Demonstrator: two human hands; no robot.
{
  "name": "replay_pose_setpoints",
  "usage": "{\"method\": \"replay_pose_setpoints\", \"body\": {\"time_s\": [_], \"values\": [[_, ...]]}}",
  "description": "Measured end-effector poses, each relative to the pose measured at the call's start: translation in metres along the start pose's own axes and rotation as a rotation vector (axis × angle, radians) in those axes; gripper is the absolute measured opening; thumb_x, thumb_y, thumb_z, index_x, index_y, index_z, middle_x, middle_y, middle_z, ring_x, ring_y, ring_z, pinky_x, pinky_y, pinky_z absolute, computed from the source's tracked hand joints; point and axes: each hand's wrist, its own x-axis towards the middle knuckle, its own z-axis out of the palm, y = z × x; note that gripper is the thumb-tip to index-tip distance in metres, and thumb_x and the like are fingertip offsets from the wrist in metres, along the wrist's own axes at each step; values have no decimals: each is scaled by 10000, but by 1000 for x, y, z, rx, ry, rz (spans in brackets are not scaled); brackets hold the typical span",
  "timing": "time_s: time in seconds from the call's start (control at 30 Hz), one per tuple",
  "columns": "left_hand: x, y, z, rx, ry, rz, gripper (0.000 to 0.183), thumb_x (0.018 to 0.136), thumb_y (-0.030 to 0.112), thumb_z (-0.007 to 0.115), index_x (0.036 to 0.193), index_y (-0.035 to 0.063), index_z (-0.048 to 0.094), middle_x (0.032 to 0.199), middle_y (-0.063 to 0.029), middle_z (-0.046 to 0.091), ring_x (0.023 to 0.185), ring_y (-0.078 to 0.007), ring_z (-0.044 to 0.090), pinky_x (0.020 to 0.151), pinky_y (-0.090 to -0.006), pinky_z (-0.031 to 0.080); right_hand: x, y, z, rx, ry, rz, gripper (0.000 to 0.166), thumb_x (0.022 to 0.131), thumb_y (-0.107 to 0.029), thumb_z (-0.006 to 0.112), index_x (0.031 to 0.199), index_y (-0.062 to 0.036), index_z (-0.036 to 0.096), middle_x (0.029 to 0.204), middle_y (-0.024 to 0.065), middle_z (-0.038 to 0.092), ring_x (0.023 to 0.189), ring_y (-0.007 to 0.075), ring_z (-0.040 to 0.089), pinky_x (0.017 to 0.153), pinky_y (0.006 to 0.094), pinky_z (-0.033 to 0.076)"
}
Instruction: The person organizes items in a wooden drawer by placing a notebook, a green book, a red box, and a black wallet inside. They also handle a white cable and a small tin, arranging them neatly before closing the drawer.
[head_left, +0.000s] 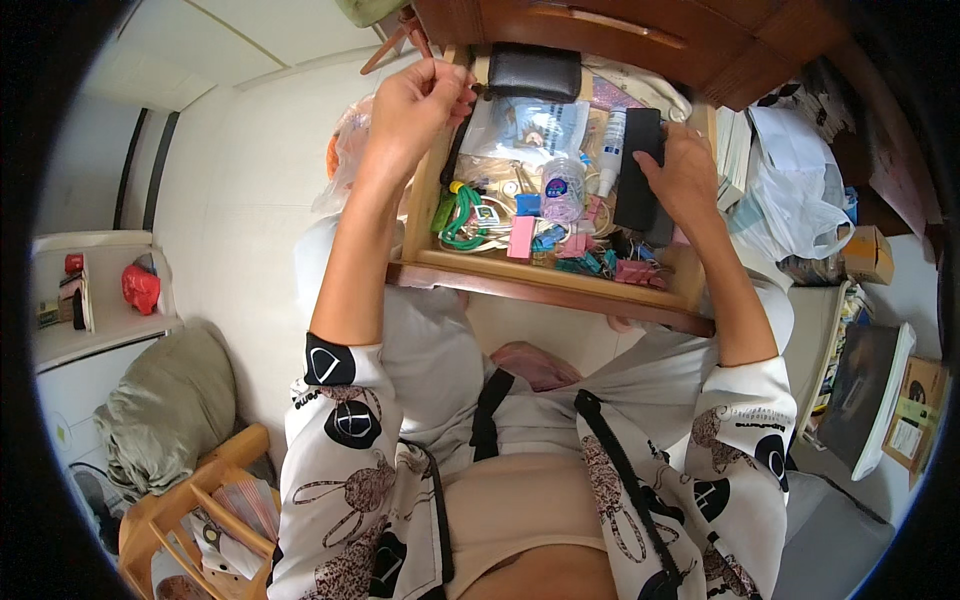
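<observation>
An open wooden drawer full of small items lies before me. My left hand, fingers curled, is over its far left corner beside a black leather case; whether it holds anything is hidden. My right hand grips the right edge of a long black box inside the drawer. Left of that box lies a white tube. A clear jar of small bands stands mid-drawer, near a clear plastic packet. Toward the front are a coiled green cable, a pink binder clip and several coloured clips.
The wooden cabinet rises beyond the drawer. White plastic bags and a small cardboard box are on the right. A clear bag sits left of the drawer. A wooden chair stands at lower left.
</observation>
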Motion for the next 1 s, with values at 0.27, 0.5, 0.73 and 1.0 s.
{"method": "replay_pose_setpoints", "body": {"time_s": [0.27,0.5,0.73,1.0], "values": [[5,-9,15,42,-76,60,197,901,184,513,898,3,591,817,-47,618,723,-105,570,669,-232,478,-3,-33,17,-123,-53,105,970,625,-341,788,1305,40,209,1021,233,488,892,344,563,754,346,486],[1,-13,19,230,-80,139,202,902,187,523,890,-3,590,793,-46,616,721,-97,568,668,-230,478,12,-44,8,-145,-234,182,1037,600,-303,802,1327,73,166,1045,230,483,921,320,562,742,335,504],[3,-2,2,37,-22,56,208,904,188,515,904,-5,593,797,-46,615,706,-99,568,663,-233,478,6,-39,-6,-47,-88,174,932,604,-278,749,1302,79,245,961,235,543,832,341,600,733,361,507],[-18,0,46,-274,-330,-129,314,904,295,530,1050,17,534,858,-60,593,735,-111,566,657,-238,484,10,-10,-38,1469,-270,165,536,740,-89,529,1252,30,426,1085,144,585,989,203,558,875,335,412]]}}
